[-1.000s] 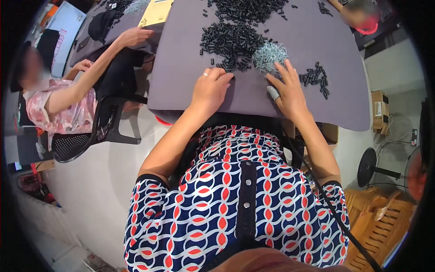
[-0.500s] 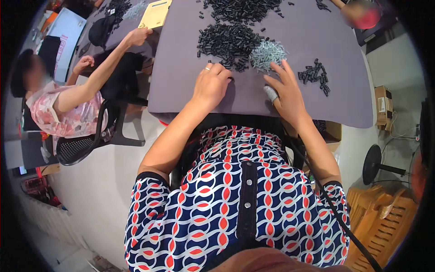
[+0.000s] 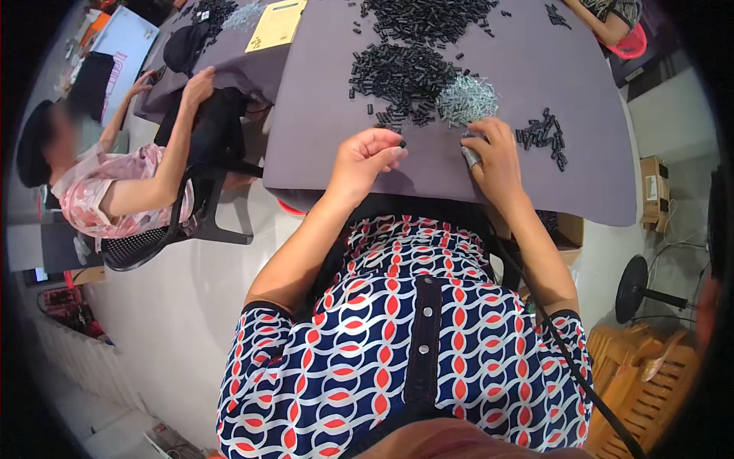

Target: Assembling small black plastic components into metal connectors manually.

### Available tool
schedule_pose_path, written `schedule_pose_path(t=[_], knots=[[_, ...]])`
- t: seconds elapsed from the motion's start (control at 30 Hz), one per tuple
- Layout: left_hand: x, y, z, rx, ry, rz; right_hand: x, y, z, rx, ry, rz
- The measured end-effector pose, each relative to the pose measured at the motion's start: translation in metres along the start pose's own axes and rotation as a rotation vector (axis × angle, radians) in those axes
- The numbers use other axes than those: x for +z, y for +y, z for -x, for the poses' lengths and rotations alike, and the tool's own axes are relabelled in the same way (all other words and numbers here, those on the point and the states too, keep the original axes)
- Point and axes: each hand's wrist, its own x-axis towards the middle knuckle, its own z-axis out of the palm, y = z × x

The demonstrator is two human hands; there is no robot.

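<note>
My left hand (image 3: 365, 162) is raised just over the near part of the table, thumb and fingers pinching a small black cylindrical piece (image 3: 402, 144). To its right, my right hand (image 3: 495, 159) has its fingertips drawn together at the near edge of a heap of small silvery screws (image 3: 468, 99). Whatever is between those fingertips is too small to make out. Grey tape wraps the right thumb (image 3: 470, 155). A large heap of black cylindrical pieces (image 3: 397, 76) lies beyond my left hand, touching the silvery heap. A smaller group of black pieces (image 3: 544, 138) lies right of my right hand.
Grey cloth covers the table (image 3: 321, 130). Another black heap (image 3: 428, 17) spreads farther back. At left a co-worker in a pink patterned top (image 3: 126, 187) sits by a second table with a yellow booklet (image 3: 277, 24). Another person's arm (image 3: 604, 27) shows far right.
My left hand has lifted and turned, showing the black piece in its pinch. My right hand's spread fingers have drawn together. The co-worker's hand has come away from the booklet.
</note>
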Motion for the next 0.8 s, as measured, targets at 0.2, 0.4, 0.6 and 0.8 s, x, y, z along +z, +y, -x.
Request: schedule_pose_path(t=[0.2,0.4,0.6,0.8], knots=[[-0.001,-0.001,0.008,-0.027,-0.060,-0.016,-0.014,0.005,0.000,0.126,0.073,-0.063],[0.008,-0.005,0.003,-0.068,-0.075,0.058,-0.008,0.010,-0.011,0.152,0.050,-0.011],[0.012,-0.007,0.005,-0.075,-0.089,0.059,-0.006,0.002,-0.015,0.182,-0.061,0.006],[0.011,-0.008,0.008,-0.052,-0.072,0.044,-0.005,0.001,-0.015,0.185,-0.131,0.030]])
